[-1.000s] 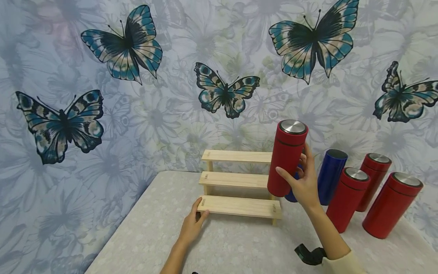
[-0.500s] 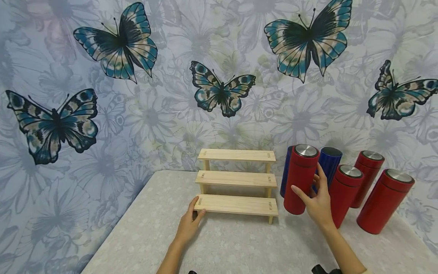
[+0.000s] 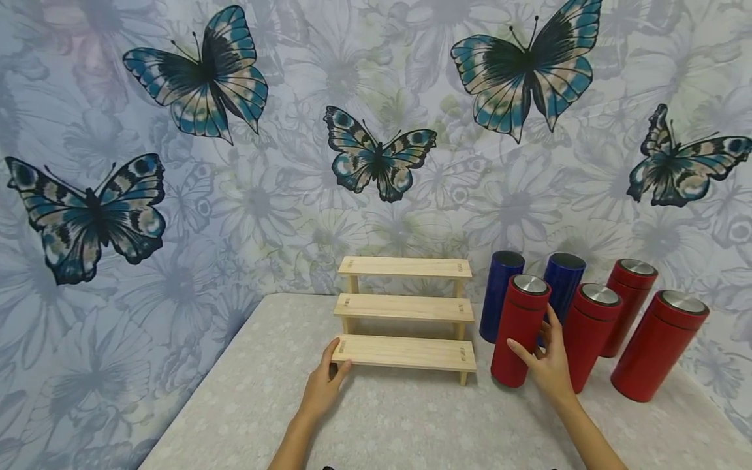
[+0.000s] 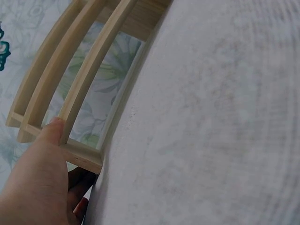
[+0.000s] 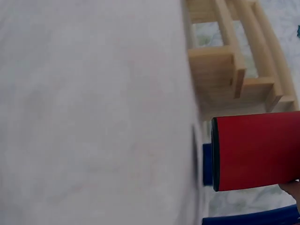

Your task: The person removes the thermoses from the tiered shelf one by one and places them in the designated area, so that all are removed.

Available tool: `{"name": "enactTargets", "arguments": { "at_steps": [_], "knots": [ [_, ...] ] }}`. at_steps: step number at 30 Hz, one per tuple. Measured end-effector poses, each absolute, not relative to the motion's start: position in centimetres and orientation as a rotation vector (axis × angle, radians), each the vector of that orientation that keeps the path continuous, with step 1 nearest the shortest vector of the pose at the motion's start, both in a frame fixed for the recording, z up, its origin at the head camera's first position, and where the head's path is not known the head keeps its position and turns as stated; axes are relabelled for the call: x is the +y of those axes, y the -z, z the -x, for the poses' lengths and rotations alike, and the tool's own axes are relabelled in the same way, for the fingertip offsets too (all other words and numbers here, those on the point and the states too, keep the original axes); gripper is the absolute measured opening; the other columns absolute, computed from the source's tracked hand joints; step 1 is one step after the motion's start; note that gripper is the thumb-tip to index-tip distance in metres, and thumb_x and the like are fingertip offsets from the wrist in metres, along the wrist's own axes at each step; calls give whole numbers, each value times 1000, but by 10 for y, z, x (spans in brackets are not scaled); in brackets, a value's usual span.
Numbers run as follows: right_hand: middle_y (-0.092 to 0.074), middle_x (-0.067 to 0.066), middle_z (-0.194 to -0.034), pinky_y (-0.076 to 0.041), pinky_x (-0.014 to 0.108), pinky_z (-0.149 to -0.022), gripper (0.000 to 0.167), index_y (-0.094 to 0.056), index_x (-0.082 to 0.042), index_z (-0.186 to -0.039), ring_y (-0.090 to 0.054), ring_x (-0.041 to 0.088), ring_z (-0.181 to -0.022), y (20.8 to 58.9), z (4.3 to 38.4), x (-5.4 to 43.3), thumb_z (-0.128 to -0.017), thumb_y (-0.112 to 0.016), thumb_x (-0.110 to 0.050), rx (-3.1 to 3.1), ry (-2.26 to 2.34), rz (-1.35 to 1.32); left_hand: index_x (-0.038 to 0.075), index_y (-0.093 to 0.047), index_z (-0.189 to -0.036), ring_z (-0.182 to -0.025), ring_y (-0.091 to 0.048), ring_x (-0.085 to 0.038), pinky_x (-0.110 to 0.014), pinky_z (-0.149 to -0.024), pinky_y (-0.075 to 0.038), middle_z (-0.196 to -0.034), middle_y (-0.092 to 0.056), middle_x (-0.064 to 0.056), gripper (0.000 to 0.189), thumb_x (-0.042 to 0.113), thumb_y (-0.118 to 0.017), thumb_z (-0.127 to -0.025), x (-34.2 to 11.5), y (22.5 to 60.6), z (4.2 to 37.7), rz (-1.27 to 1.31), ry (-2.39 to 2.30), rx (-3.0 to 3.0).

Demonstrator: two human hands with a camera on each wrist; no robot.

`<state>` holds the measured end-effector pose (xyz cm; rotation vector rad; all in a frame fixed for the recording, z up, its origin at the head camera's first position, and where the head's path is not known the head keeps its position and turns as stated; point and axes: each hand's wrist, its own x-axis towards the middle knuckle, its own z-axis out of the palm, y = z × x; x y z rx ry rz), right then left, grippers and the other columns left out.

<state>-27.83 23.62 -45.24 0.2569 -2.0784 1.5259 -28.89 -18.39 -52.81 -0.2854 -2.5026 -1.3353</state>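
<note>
My right hand (image 3: 549,369) grips a red thermos (image 3: 519,333) with a steel lid, thumb on its near side and fingers round the right. The thermos is upright, its black-rimmed base close over the tabletop in the right wrist view, right of a three-step wooden display rack (image 3: 405,352). At the rack's left end, my left hand (image 3: 322,385) holds the lowest step, thumb at its front edge; the left wrist view shows other fingers partly hidden behind the end. All three steps are bare pale wood.
Two blue thermoses (image 3: 496,307) stand behind the held one. Three more red thermoses (image 3: 660,346) are grouped to the right. A butterfly-print backdrop (image 3: 282,215) rises behind the cloth-covered table (image 3: 252,391).
The red thermos has come down from in front of the rack's right end and over to the right, toward the tabletop. My left hand keeps its hold on the rack.
</note>
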Motion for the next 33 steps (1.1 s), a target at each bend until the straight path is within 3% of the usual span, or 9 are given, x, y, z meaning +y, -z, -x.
{"name": "enactTargets", "arguments": {
  "at_steps": [9, 16, 26, 33],
  "knots": [
    [-38, 11, -132, -38, 8, -85, 99, -8, -29, -148, -42, 5, -112, 472, 281, 243, -79, -70, 4, -2039, -1580, -278, 12, -20, -147, -123, -37, -44, -58, -96, -32, -140, -32, -27, 65, 40, -49, -95, -186, 527, 285, 294, 1329, -2508],
    [-36, 10, -132, -38, 9, -86, 95, -10, -21, -149, -41, 6, -112, 455, 265, 228, -79, -67, 10, -1987, -1629, -260, 12, -20, -147, -123, -37, -44, -58, -96, -33, -140, -32, -27, 66, 41, -49, -95, -187, 527, 287, 296, 1339, -2506],
    [-44, 5, -129, -41, 11, -83, 97, -13, -19, -148, -45, 8, -111, 475, 281, 235, -76, -73, 5, -1962, -1544, -217, 11, -19, -147, -123, -37, -44, -57, -96, -34, -141, -31, -28, 65, 38, -49, -96, -185, 527, 289, 330, 1359, -2489],
    [-45, 14, -134, -33, 17, -98, 90, -22, -15, -145, -43, 8, -119, 470, 276, 230, -74, -75, 1, -1914, -1366, -178, 15, -18, -147, -126, -35, -41, -54, -99, -31, -141, -32, -26, 70, 43, -53, -92, -190, 519, 288, 194, 1588, -2497]
  ]
}}
